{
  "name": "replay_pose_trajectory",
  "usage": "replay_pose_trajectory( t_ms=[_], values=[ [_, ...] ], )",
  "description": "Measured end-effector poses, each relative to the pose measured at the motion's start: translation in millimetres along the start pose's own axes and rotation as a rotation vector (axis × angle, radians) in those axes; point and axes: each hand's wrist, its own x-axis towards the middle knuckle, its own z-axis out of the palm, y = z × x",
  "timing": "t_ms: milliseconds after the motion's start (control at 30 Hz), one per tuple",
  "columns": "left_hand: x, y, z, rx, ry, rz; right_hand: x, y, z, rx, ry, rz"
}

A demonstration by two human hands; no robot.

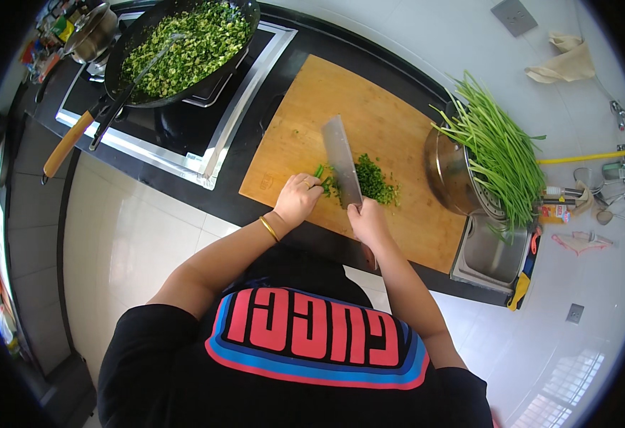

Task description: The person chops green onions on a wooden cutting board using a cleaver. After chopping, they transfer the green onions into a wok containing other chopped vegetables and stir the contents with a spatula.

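Note:
On a large wooden cutting board (327, 96), my right hand (368, 221) is closed round the handle of a cleaver (342, 158). Its broad blade points away from me, tilted a little to the left. My left hand (300, 198), with a ring and a gold bangle, is closed over a short bundle of green chives (319, 172) just left of the blade. Finely chopped chives (374, 182) lie in a small heap to the blade's right. More cut bits lie between blade and fingers. The lower part of the bundle is hidden under my left hand.
A wok (130, 93) of chopped greens and a spatula sits on the stove (235, 96) at far left, its wooden handle toward me. A metal pot (91, 36) stands behind. At right, a steel pot (444, 171) carries long chives (494, 146), beside a sink (494, 250).

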Motion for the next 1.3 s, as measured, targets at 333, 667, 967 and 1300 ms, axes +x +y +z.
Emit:
replay_pose_trajectory(
  t_ms=[333,667,967,1300],
  values=[
    [15,-3,-7,-0.021,0.010,-0.005,-21,13,-19,0.028,-0.048,0.059],
    [10,-5,-1,-0.050,0.028,-0.042,-31,2,-23,-0.216,-0.067,-0.048],
    [9,-8,2,0.019,0.039,0.018,-14,-11,8,-0.232,-0.061,0.017],
    [10,-7,-2,0.005,0.072,0.073,-24,-3,-19,-0.173,-0.134,-0.034]
  ],
)
